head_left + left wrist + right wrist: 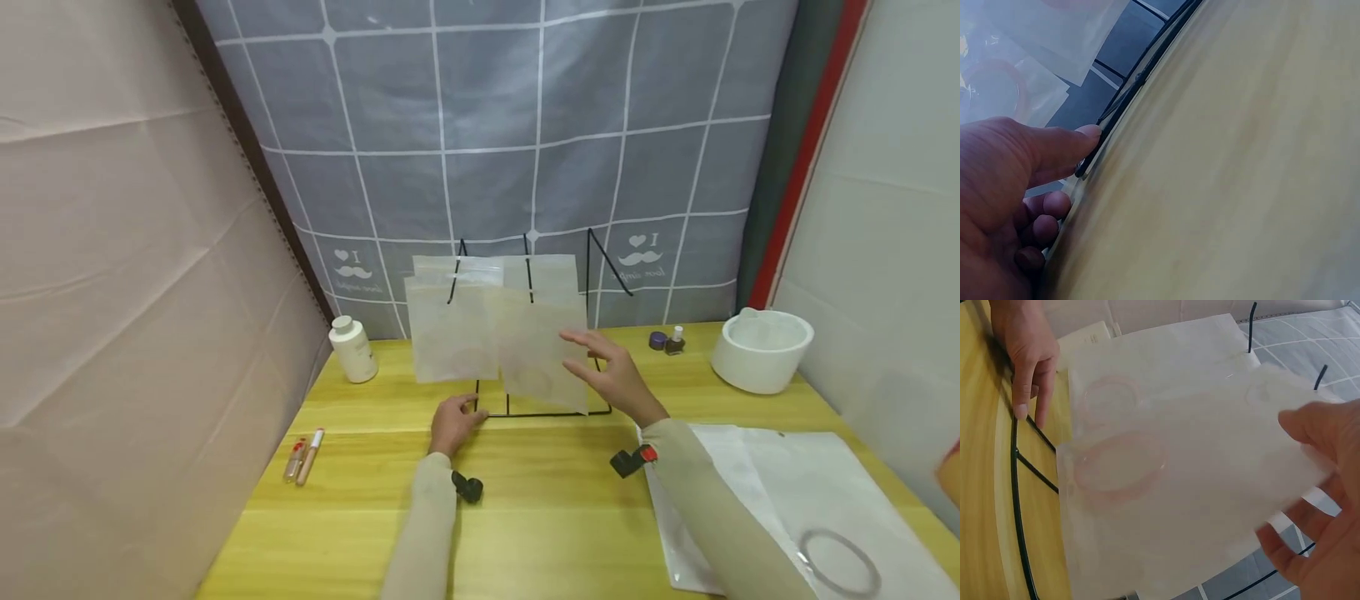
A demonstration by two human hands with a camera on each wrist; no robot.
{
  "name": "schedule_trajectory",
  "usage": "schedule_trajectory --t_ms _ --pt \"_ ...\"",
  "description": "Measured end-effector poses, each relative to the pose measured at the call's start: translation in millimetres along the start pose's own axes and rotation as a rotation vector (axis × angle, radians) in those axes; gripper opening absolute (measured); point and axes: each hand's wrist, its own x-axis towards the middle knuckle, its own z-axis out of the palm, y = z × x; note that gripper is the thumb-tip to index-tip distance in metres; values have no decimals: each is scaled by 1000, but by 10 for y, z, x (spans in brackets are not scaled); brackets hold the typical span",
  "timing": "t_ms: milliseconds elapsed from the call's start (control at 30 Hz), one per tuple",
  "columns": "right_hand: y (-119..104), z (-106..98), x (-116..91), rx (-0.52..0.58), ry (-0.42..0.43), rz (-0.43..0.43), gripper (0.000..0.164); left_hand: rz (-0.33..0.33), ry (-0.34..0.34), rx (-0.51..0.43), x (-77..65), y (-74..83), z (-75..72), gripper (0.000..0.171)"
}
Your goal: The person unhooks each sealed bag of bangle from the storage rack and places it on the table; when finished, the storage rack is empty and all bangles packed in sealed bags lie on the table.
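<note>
A black wire rack (543,415) with upright hooks stands on the wooden table. Translucent zip bags hang from its left and middle hooks, a left front bag (453,337) and a right front bag (543,350). Through the nearer bag a pinkish ring (1124,493) shows faintly. My left hand (452,425) pinches the rack's front left base corner, thumb on the wire (1141,78) and the other fingers bent. Beside the right bag's edge, my right hand (618,379) has thumb and fingers spread apart, with nothing gripped. The rack's right hook (609,260) carries no bag.
A white bottle (352,350) stands at the back left, with two small tubes (303,458) nearer. At the right are a white round container (761,350), a small dark bottle (675,342), a purple jar (657,340) and flat translucent bags (810,475) under my right forearm.
</note>
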Motion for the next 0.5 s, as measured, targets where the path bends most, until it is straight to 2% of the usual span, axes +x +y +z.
schedule_trajectory --t_ms 167,333,500 --pt "-124 26 95 2 64 -9 38 -15 2 12 24 10 23 43" --pt "-122 -11 106 49 73 -14 33 -7 18 34 42 4 10 42" --pt "-124 -43 56 9 79 -34 29 -3 18 29 24 -3 0 41"
